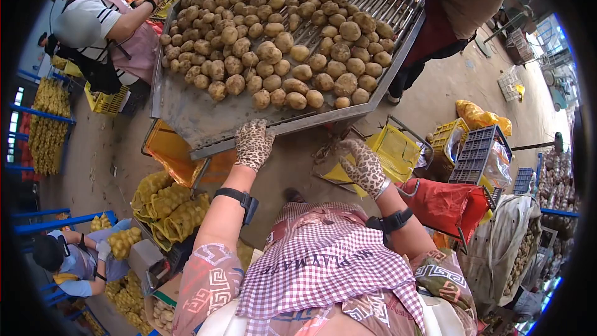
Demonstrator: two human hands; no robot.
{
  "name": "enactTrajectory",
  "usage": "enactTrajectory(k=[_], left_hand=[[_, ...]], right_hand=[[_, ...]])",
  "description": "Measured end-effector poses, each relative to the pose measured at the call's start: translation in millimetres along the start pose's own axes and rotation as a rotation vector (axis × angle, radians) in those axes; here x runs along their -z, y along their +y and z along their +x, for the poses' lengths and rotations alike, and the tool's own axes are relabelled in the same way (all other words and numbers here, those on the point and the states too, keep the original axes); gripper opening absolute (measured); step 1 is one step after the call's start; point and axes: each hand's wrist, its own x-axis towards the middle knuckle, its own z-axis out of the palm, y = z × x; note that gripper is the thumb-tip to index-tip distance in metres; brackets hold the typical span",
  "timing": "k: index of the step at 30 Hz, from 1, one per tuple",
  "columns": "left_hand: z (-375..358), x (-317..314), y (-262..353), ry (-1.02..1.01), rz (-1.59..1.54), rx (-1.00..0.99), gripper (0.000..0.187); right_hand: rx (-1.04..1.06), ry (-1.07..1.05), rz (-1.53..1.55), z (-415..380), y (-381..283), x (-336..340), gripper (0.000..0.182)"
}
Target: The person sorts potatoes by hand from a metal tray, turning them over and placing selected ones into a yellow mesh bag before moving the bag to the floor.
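Note:
A metal sorting table fills the upper middle, its far part made of slatted bars. Many brown potatoes lie piled across it. At the near rim is my left hand, in a leopard-print glove, its fingers laid over the edge with no potato in them. My right hand, gloved alike, hangs in the air below the rim with its fingers apart and holds nothing. Close to it, a yellow bag is stretched on a metal frame. A red bag on another frame stands beside my right forearm.
An orange bag hangs under the table's left corner. Filled yellow mesh sacks sit left of me. Crates stand at right. Co-workers stand at the table's left and right; another person handles a sack lower left.

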Motion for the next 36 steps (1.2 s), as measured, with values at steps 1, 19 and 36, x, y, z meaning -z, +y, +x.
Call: enactTrajectory(k=[1, 19, 36], left_hand=[[-3.5, -0.3, 1.4, 0.016, -0.008, -0.018, 0.047], [12.4, 4.1, -40.5, -0.076, -0.348, -0.172, 0.078], [44.1, 31.3, -74.1, -0.224, -0.52, 0.016, 0.043]], right_hand=[[0.056, 0.047, -0.048, 16.7, -5.7, -6.0, 0.037], [-0.097, -0.267, -0.223, 182.8, -81.2, -70.6, 0.077], [-0.13, -0.2, 0.236, 261.4, -16.5, -28.8, 0.037]])
